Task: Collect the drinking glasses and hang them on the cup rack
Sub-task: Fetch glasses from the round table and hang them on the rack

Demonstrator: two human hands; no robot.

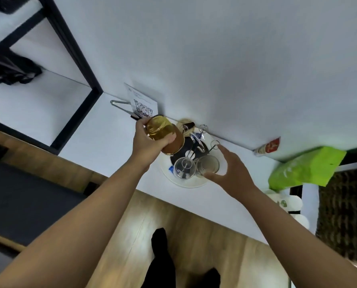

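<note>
Visibility is limited by motion blur and a tilted wide-angle view; the printing on the QR card [144, 102] standing against the wall cannot be read. The cup rack [196, 145] is partly covered: its dark base and thin metal prongs with looped ends show only between the glasses and the hands.

The left hand [147, 140] is closed around an amber glass [165, 134], held tilted above the rack, fingers wrapped over its side. The right hand [228, 166] is spread, fingers apart, with thumb and fingertips at the rim of a clear glass [207, 165]; whether it presses the glass cannot be told. A second clear glass [184, 167] sits touching it on the left. Both stand on a round white tray [191, 182] under the rack, near the back edge of the white table [111, 140].

A metal clip-like object [119, 103] lies beside the card. A green bag [306, 168] and a red-and-white packet [268, 146] occupy the right end. Dark shelving [73, 50] stands at the left; wooden flooring [131, 225] lies below.
</note>
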